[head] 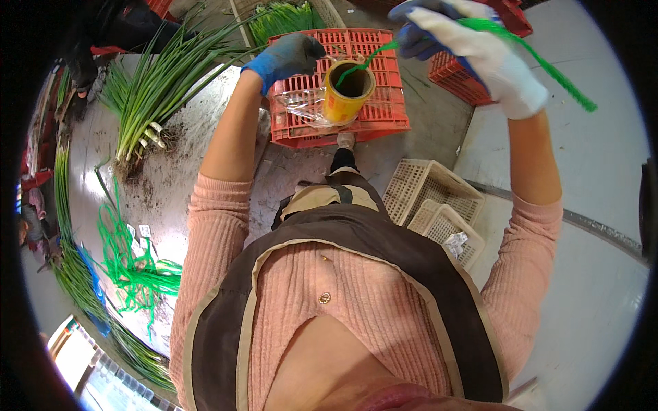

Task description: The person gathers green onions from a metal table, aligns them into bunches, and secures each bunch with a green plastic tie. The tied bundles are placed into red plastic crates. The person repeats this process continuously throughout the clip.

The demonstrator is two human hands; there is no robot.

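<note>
My left hand (288,59), in a blue and grey coated glove, has its fingers curled beside a yellow cylindrical tube (336,108). Whether it pinches anything is unclear. The tube stands upright, its open mouth facing me, with clear plastic film (303,105) around it. Beneath it is an upturned red plastic crate (383,97). My right hand (462,51), in a white glove with blue coating, is raised to the right, shut on a green mesh netting sleeve (547,64). One end of the netting reaches into the tube; the other trails past my wrist.
Green onions (164,87) with soiled roots lie on the metal table (169,133) at left. Below them is a tangle of green netting (139,272) with white tags. Cream baskets (411,180) stand on the floor at right. Another person's dark sleeve (82,56) shows at upper left.
</note>
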